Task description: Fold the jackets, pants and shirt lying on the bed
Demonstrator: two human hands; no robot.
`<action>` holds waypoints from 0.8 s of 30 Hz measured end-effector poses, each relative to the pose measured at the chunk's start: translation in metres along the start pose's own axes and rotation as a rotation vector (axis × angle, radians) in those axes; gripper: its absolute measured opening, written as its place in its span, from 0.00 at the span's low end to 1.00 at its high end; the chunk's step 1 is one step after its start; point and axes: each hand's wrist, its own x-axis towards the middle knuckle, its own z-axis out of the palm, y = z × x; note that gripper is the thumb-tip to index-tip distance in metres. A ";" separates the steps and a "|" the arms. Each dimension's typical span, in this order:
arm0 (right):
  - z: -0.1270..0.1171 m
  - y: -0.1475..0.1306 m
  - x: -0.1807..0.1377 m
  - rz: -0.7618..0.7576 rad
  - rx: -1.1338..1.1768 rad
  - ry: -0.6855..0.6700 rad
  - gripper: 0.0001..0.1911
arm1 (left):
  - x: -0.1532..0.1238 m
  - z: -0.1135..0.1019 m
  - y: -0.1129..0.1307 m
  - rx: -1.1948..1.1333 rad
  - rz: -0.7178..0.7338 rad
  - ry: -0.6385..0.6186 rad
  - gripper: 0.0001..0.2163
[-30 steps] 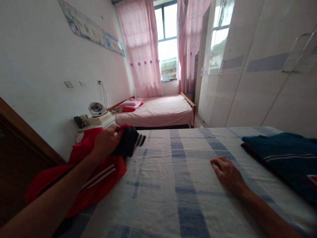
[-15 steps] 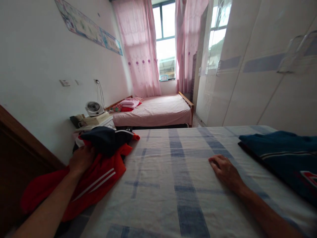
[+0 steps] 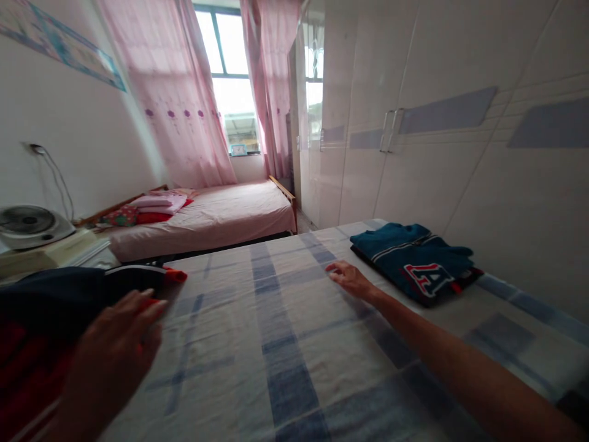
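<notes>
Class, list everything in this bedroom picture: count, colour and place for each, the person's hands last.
sheet: one, white with blue checks, spread across the foreground
clothes heap: one, dark blue over red, sheet's left edge
folded top: one, teal with red letter A, sheet's far right
second bed: one, pink cover, below the window
bedding stack: one, pink and red, that bed's left end
fan: one, white, left edge
curtains: two, pink, beside the window
wardrobe: one, white with grey bands, right wall
poster: one, blue-edged, left wall
left hand: one, open, blurred, at the clothes heap
right hand: one, flat on the sheet near the folded top
</notes>
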 end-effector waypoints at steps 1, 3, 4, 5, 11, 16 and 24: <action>-0.015 0.010 0.002 0.033 -0.031 0.041 0.13 | -0.004 0.015 0.021 0.026 0.075 -0.015 0.14; -0.045 0.036 0.003 0.126 -0.120 0.148 0.16 | -0.017 0.044 0.051 0.031 0.155 -0.047 0.14; -0.060 0.051 0.002 0.186 -0.173 0.201 0.17 | -0.025 0.057 0.059 0.018 0.170 -0.071 0.14; -0.073 0.067 -0.001 0.253 -0.226 0.247 0.19 | -0.032 0.068 0.062 -0.001 0.159 -0.084 0.13; -0.101 0.142 -0.021 0.542 -0.391 0.257 0.24 | -0.051 0.089 0.047 -0.076 -0.024 -0.130 0.14; -0.093 0.159 -0.021 0.525 -0.420 0.191 0.30 | -0.050 0.085 0.049 -0.075 -0.062 -0.152 0.15; -0.101 0.165 -0.002 0.636 -0.468 0.150 0.35 | -0.049 0.080 0.056 -0.082 -0.131 -0.184 0.15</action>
